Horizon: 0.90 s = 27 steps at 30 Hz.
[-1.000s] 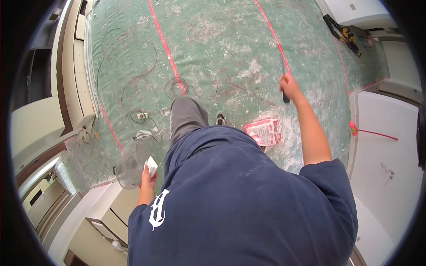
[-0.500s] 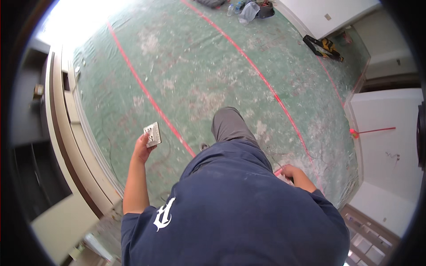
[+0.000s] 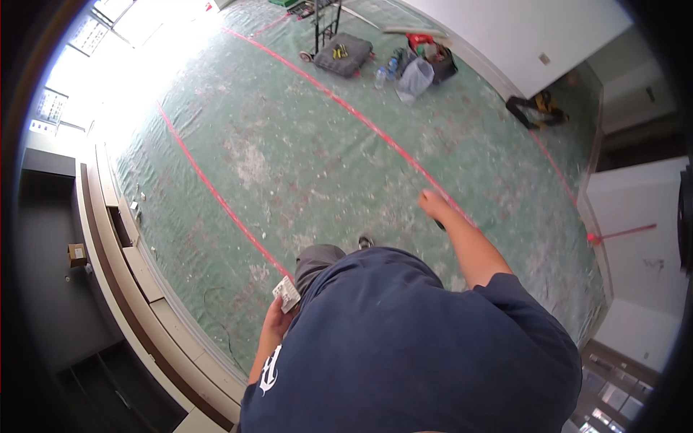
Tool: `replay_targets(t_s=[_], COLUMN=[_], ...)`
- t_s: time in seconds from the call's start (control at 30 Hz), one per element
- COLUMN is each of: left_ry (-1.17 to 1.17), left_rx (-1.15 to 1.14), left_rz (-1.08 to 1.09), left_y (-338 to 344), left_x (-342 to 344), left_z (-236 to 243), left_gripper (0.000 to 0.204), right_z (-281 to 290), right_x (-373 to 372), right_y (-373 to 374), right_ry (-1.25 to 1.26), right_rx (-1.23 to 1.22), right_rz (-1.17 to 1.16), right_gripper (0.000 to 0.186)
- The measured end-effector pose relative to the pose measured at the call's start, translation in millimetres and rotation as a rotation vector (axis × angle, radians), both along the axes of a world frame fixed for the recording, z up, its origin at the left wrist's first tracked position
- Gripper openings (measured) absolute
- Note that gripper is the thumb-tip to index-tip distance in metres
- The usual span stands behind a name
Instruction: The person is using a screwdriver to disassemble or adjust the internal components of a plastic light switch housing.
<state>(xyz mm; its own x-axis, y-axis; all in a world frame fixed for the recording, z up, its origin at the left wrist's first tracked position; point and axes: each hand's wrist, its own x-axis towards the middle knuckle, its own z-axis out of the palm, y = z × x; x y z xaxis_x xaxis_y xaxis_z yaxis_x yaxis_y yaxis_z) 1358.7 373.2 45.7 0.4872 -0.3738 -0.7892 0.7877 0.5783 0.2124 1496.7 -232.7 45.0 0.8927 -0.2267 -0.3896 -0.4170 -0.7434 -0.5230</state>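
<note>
Low and just left of my body, my left hand [image 3: 275, 315] is closed on a white electrical wall plate [image 3: 286, 292]. The plate is squarish, and its edge lies close to my grey trouser leg [image 3: 317, 262]. My right hand [image 3: 434, 205] is stretched out ahead over the green floor covering, beside a red tape line. Its fingers are curled closed. A small dark end [image 3: 440, 225] shows below the fist, but most of whatever it belongs to is hidden.
Green sheeting [image 3: 253, 159] with red tape lines covers the floor. Ahead stand a hand truck [image 3: 325, 32], a grey cushion-like pad [image 3: 351, 61], bottles [image 3: 386, 72] and a plastic bag [image 3: 415, 81]. A black-yellow bag [image 3: 538, 112] lies right. Cabinets [image 3: 58, 252] line the left.
My view has shifted forward, bringing the windows and hand truck into sight. My right hand has moved from beside my hip to out ahead. The plate, still in my left hand, is now nearer my leg.
</note>
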Motion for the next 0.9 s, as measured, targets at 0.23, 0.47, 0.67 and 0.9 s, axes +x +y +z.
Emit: replay_targets(t_s=[0.23, 0.47, 0.67, 0.9], left_ry=[0.052, 0.013, 0.040, 0.072], left_rx=[-0.010, 0.001, -0.005, 0.023], left_rz=[0.067, -0.084, -0.195, -0.178], left_y=[0.5, 11.9, 8.6, 17.6], left_x=[220.2, 515.8, 742.2, 980.3], left_z=[-14.0, -2.6, 3.3, 4.5], left_gripper=[0.060, 0.062, 0.063, 0.065], right_z=[84.8, -10.2, -21.9, 1.3], right_x=[368.3, 425.0, 548.9, 910.2], right_y=[77.1, 79.3, 104.6, 151.1], right_ry=[-0.305, 0.556, 0.434, 0.658], right_rx=[0.249, 0.311, 0.521, 0.342], right_rz=[0.089, 0.255, -0.283, 0.085], right_gripper=[0.022, 0.023, 0.042, 0.064])
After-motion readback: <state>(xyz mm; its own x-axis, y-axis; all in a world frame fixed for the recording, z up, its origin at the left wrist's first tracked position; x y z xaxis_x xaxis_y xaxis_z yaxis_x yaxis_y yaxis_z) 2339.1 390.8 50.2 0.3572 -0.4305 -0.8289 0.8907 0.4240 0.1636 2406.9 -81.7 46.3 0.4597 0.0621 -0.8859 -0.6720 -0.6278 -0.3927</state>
